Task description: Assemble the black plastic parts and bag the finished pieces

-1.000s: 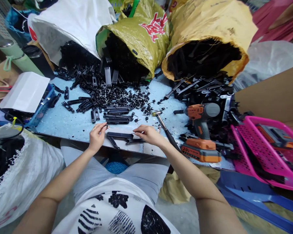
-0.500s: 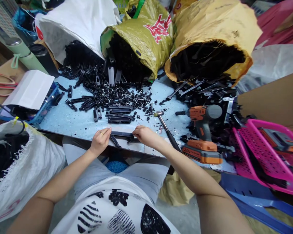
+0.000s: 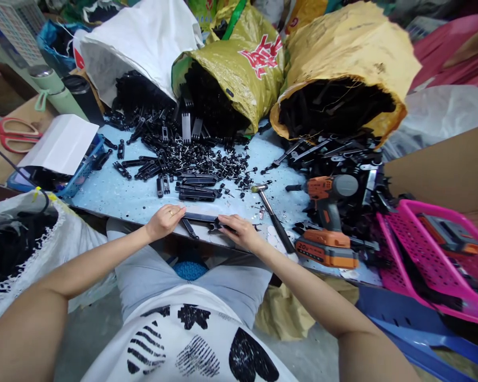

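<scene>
A long black plastic part lies level at the table's front edge, between my two hands. My left hand pinches its left end, thumb and fingers together. At the other end, my right hand has its fingers closed over the part, partly hiding it. A smaller black arm slants down from beneath the long part near my left fingers. Just behind my hands rests a stack of similar black parts. To the right of my right hand lies a hammer with a black handle.
Loose black pins are heaped mid-table. A white sack, a green-gold sack and a yellow sack spill black parts at the back. An orange cordless drill stands right, beside a pink basket. Scissors lie left.
My right hand has turned and slid slightly right and down, its fingers now lower over the part's right end. My left hand keeps its pinch. The whole view has shifted a little.
</scene>
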`<action>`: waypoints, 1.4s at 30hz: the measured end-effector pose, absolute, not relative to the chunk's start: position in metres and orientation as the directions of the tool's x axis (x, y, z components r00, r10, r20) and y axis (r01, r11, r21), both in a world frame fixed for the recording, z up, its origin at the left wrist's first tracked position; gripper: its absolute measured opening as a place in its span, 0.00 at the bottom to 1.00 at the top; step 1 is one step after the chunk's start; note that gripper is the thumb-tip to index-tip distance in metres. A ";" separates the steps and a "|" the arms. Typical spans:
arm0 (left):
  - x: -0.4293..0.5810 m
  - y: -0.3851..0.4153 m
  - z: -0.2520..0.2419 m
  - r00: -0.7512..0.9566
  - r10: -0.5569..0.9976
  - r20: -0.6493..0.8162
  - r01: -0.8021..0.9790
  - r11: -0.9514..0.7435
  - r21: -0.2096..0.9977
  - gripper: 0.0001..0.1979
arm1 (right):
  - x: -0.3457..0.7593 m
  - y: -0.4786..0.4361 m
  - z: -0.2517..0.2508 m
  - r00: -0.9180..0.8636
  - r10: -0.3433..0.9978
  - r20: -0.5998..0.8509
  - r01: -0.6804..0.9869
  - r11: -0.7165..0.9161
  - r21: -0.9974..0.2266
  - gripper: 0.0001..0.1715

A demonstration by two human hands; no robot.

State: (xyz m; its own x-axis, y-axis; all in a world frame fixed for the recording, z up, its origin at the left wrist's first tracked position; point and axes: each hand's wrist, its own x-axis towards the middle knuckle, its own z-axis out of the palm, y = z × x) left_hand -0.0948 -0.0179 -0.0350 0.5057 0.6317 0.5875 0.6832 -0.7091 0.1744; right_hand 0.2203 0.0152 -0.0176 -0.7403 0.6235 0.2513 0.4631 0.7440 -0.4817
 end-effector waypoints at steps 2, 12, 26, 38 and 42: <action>-0.096 -0.015 -0.036 0.531 0.627 0.569 0.672 -0.721 0.167 0.13 | 0.220 0.014 -0.015 -0.743 0.618 0.257 0.473 0.756 -0.452 0.20; -0.078 -0.033 -0.024 0.250 0.789 0.561 0.896 -0.408 0.175 0.16 | 0.169 0.011 -0.004 -0.753 0.547 0.367 0.469 0.836 -0.284 0.26; -0.024 0.003 -0.016 0.659 0.735 0.159 0.742 -0.670 0.023 0.30 | 0.223 0.031 -0.024 -0.630 0.777 -0.025 0.777 0.629 -0.035 0.40; -0.025 0.023 0.006 0.290 0.952 -0.101 0.950 -0.274 0.150 0.31 | 0.196 0.022 0.020 -0.578 0.782 -0.233 0.816 0.559 -0.148 0.35; -0.015 0.018 0.015 0.196 0.967 -0.160 0.977 -0.180 0.111 0.31 | 0.177 0.020 0.026 -0.637 0.765 -0.094 0.769 0.639 -0.016 0.37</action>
